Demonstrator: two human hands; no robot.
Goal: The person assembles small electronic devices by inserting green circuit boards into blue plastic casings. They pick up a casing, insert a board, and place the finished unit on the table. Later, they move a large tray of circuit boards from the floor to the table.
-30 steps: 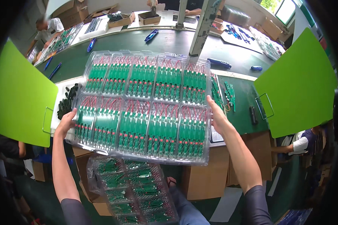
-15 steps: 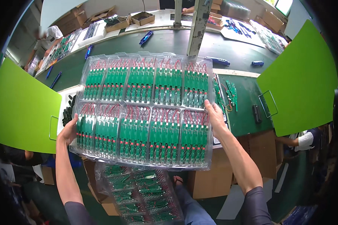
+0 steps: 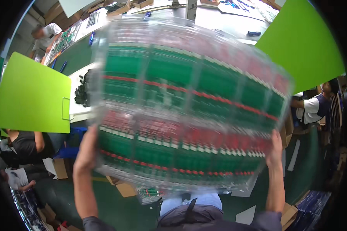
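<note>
A large clear plastic tray [image 3: 142,104] is held up in front of me, smeared by motion and tilted down toward the right. Rows of green circuit boards [image 3: 169,73] with red wires and red bands fill its compartments. My left hand [image 3: 87,148] grips its left edge and my right hand [image 3: 274,148] its right edge; the tray hides part of the fingers. Below it, partly covered, shows a piece of another tray of green boards [image 3: 152,192] down by my legs.
Light green panels stand at left [image 3: 34,94] and right [image 3: 300,46]. Behind the tray runs a green-topped workbench [image 3: 79,57] with blue tools [image 3: 91,38] on it. Black parts [image 3: 82,92] lie on a white surface at left. Co-workers sit on both sides. Cardboard boxes [image 3: 127,189] stand on the floor.
Both hands have brought the tray nearer and to the right, turning it clockwise. My view has swung, so my lap now shows and the lower tray is mostly hidden.
</note>
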